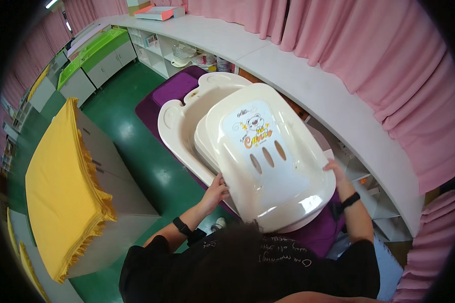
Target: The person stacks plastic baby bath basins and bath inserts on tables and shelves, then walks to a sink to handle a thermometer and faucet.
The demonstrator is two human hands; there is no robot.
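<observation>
A cream baby bath seat (237, 177) with a bear picture and three slots lies tilted over a large cream baby bathtub (174, 121). At its near left edge, my left hand (216, 193) is closed on the rim with bent fingers. My right hand (337, 172) grips the opposite rim, its thumb side partly hidden behind the edge. Another cream plastic piece (202, 141) shows under the seat, inside the tub; most of it is covered. The tub rests on a purple-covered surface (146, 108).
A long white counter (308, 76) with open shelves (156, 48) curves along the far and right sides, below pink curtains (389, 60). To the left stands a cabinet under a yellow ruffled cloth (60, 177). Green floor (136, 141) lies between. Farther off are green-topped sink units (101, 48).
</observation>
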